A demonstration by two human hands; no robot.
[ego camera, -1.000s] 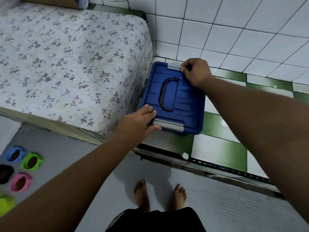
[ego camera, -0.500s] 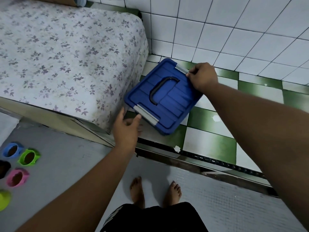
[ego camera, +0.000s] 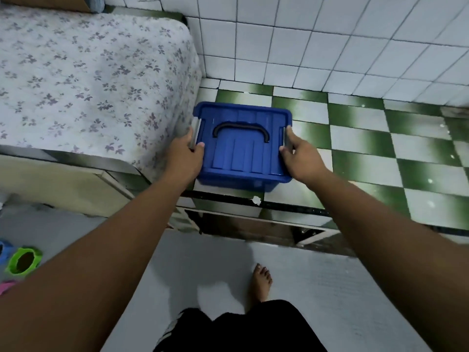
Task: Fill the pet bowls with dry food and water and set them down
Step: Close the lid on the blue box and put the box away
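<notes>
A blue plastic storage box (ego camera: 243,153) with a black lid handle and grey side latches is held between both hands above the green and white checkered floor, its lid shut. My left hand (ego camera: 184,154) grips its left side at the latch. My right hand (ego camera: 300,156) grips the right side at the other latch. Small pet bowls lie at the far left edge on the grey floor: a green one (ego camera: 22,260), part of a blue one (ego camera: 3,250) and part of a pink one (ego camera: 7,287). The box's contents are hidden.
A bed with a floral sheet (ego camera: 88,80) fills the upper left, right beside the box. White tiled wall (ego camera: 330,41) runs behind. A metal door track (ego camera: 253,219) crosses the floor between the tiles and the grey floor where my bare foot (ego camera: 261,280) stands.
The box has turned from a diagonal to square with me and come closer. My left hand has closed on its left latch side, and my right hand has shifted from the far corner to the right side.
</notes>
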